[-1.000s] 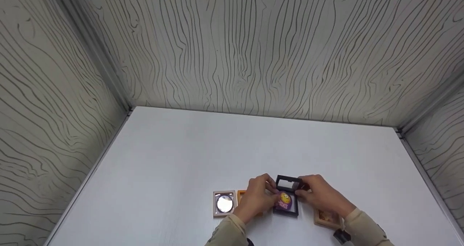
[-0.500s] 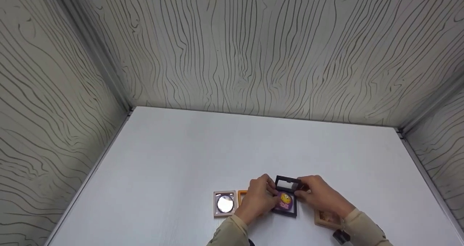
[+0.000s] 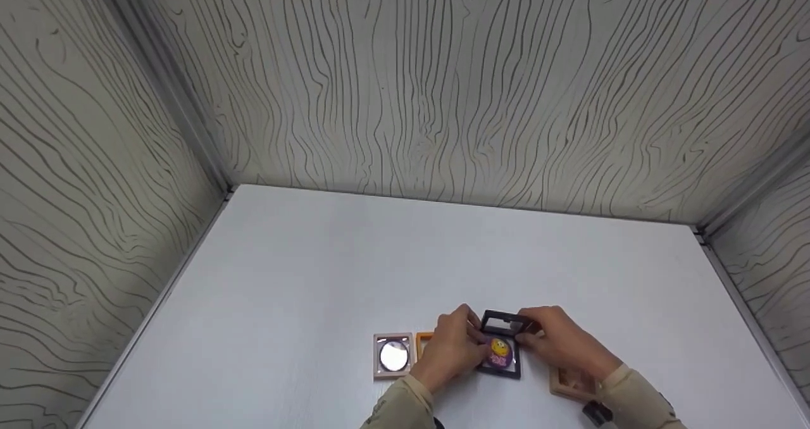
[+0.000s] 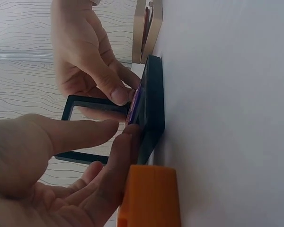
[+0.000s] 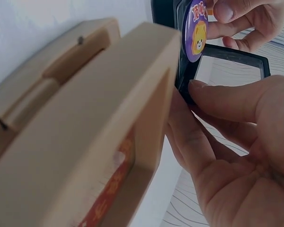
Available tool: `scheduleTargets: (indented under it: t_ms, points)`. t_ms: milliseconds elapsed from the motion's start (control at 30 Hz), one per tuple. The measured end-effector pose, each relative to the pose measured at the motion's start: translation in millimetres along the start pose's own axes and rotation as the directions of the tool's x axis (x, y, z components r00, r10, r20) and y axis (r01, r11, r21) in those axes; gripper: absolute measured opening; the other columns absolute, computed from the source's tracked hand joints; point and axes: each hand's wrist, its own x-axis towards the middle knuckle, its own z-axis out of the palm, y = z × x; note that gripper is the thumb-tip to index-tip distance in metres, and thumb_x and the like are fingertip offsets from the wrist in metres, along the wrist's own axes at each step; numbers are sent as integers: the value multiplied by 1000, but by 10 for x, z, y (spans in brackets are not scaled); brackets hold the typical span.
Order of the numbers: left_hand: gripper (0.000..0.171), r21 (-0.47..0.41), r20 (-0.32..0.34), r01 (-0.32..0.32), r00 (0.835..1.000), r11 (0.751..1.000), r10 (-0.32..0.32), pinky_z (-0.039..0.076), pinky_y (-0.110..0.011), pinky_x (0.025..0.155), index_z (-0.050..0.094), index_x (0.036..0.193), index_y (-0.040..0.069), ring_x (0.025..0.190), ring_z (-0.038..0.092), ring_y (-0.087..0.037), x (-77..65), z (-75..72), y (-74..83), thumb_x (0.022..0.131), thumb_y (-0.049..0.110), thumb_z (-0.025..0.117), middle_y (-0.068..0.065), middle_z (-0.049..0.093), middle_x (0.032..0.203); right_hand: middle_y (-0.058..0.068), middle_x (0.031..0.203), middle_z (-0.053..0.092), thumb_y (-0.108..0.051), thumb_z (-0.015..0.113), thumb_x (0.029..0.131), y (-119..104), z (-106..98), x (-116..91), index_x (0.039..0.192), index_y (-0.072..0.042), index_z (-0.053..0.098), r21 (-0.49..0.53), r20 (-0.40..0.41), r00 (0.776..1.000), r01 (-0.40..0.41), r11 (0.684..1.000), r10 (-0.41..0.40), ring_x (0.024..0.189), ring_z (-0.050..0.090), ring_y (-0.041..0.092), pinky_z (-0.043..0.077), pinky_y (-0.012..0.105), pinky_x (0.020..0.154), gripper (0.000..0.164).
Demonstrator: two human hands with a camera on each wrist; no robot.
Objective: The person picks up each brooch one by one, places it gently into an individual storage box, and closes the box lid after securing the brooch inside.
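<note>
A small black display frame (image 3: 501, 373) stands open like a book on the table, its windowed lid (image 4: 75, 109) raised. Inside its base lies a round purple badge (image 3: 500, 352) with a yellow cartoon face and lettering, tilted at one edge in the wrist views. My left hand (image 3: 450, 350) holds the badge at its left edge, thumb and bent index finger close around it. My right hand (image 3: 560, 340) pinches the frame at the hinge corner, thumb (image 5: 217, 101) on the lid side and fingers behind. Part of the frame's left side is hidden by my left hand.
A pale pink frame (image 3: 377, 357) with a round item stands to the left. Beside it an orange frame (image 4: 154, 196) is mostly covered by my left hand. A wooden-coloured frame (image 5: 85, 127) sits under my right wrist. Patterned panels (image 3: 411, 87) enclose the white table (image 3: 316, 277).
The raised lid has tipped very slightly. Both hands keep almost the same place on the badge and frame; the whole view has shifted a little.
</note>
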Motion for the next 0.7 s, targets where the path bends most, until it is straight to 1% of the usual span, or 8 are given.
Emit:
scheduleTargets:
  t_ms: [167,267,333,400,567,633,700]
  points:
    - [33,21,-14,-3,1000,1000,4,53,-24,68,58,100,14,77,63,-6,-4,1,20,79,9,83,2,69,88,-8,97,71,-12,69,91,1,-16,6,101,-19,71,17,-4,999,-44,999,44,88,66,10,55,31,80,12]
    - [32,21,-16,-12,1000,1000,12,53,-24,67,58,99,14,76,64,-6,-6,2,23,79,9,83,2,71,88,-6,99,72,-12,70,91,-5,-27,5,103,-18,72,39,-3,999,-49,998,49,88,67,11,54,29,78,14]
    - [32,18,-14,-13,1000,1000,13,53,-23,66,57,98,14,75,64,-6,-5,3,17,80,10,83,2,71,88,-5,100,72,-15,70,92,-8,-33,2,106,-17,71,51,-3,999,-33,998,33,88,68,12,55,28,78,14]
    - [31,16,-10,-12,1000,1000,12,53,-23,66,57,99,14,75,64,-5,-3,4,12,81,11,82,2,72,88,-3,102,72,-21,71,93,-14,-40,-1,108,-15,71,59,-3,1000,-8,998,8,89,69,13,56,28,78,16]
    - [31,39,-8,-2,1000,999,2,53,-24,68,58,101,15,78,64,-5,-1,2,11,82,15,82,3,69,89,1,109,70,-39,70,93,-45,-72,-11,115,-13,68,81,14,999,30,996,-31,97,69,17,57,28,80,35]
    - [32,65,-18,-28,999,998,30,53,-25,70,58,101,14,79,63,-6,-14,-3,10,81,15,83,3,69,89,0,110,69,-44,68,94,-72,-83,-20,117,-13,67,88,8,999,31,996,-32,99,68,17,57,28,80,38]
    - [33,105,-34,-56,998,993,59,53,-25,70,58,101,14,79,62,-6,-35,-5,16,80,15,83,3,67,89,-3,111,68,-45,63,96,-96,-87,-23,118,-16,67,89,-12,999,37,995,-36,100,67,16,57,29,80,36]
